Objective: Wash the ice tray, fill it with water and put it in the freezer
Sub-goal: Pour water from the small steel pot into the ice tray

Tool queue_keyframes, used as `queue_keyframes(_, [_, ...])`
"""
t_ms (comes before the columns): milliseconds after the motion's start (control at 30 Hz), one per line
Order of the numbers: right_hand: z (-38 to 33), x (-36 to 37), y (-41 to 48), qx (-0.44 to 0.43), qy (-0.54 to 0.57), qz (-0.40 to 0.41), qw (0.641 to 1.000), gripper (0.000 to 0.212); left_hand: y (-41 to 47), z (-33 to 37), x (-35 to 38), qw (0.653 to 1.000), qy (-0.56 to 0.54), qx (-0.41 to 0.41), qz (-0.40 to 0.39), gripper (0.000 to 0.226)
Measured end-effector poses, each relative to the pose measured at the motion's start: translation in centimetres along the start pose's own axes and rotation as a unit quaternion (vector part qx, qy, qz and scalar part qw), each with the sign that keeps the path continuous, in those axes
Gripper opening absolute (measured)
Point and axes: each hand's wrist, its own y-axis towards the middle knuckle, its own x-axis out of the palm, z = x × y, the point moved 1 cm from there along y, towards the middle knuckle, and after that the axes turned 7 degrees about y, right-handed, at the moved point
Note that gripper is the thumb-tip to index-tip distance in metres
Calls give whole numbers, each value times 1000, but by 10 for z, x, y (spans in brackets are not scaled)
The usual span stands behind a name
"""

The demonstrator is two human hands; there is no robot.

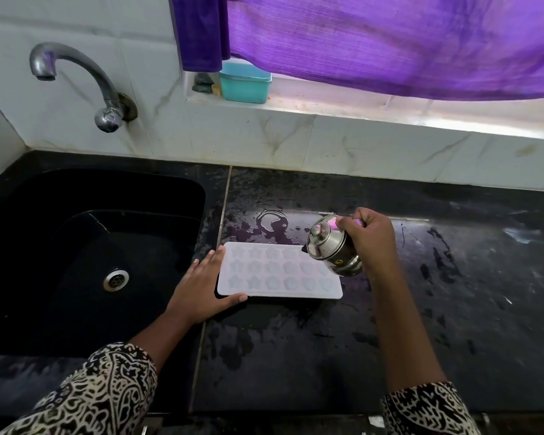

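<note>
Steel jug (333, 246) gripped in my right hand (371, 240) tilts over the ice tray (277, 274) at three o'clock of the sink (76, 189), so I should pour slowly, flat left hand (201, 284) bracing its nine o'clock edge.

You are getting daylight filtering through the purple curtain (390, 42), tinting the wet counter (296, 340) and glaring toward its far edge. The sink (76, 246) is sitting in deep shade, perhaps underexposed. Straight lines are bowing toward the frame's corners.
</note>
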Motion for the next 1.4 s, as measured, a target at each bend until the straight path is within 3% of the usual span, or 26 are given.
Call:
queue_keyframes(367, [-4, -2, 3, -13, 19, 0, 1000, 43, 1, -1, 2, 1000, -8, 2, -1, 125])
queue_keyframes(1167, [-7, 0, 8, -16, 3, -14, 1000, 33, 2, -2, 3, 1000, -3, 0, -1, 127])
queue_keyframes(1400, [-9, 1, 9, -23, 4, -7, 1000, 40, 1, -1, 3, 1000, -8, 1, 3, 124])
